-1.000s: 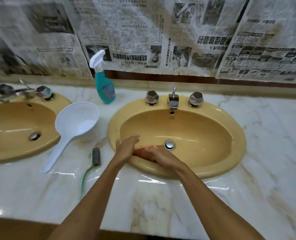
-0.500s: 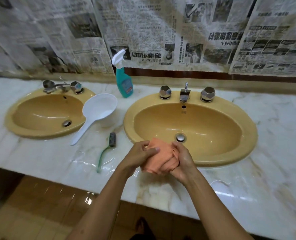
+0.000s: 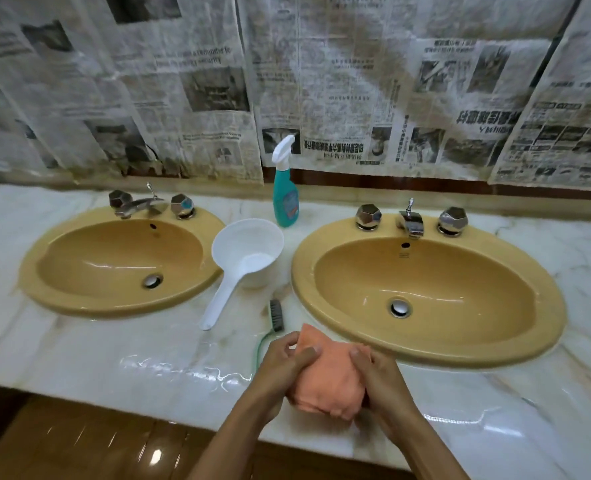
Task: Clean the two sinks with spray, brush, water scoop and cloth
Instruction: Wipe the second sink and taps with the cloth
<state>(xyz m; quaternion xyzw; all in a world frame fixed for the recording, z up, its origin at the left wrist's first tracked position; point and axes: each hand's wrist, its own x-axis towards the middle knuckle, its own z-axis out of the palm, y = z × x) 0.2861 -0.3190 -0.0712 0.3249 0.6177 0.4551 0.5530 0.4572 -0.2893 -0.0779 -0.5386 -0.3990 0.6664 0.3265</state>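
Both hands, left hand and right hand, gripped the bunched orange cloth above the marble counter, brush and white scoop lying between the two yellow sinks.

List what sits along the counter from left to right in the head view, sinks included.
Left sink → white water scoop → teal spray bottle → right sink.

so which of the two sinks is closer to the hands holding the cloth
The right sink. The hands hold the orange cloth just off its front rim, while the left sink lies beyond the scoop and brush.
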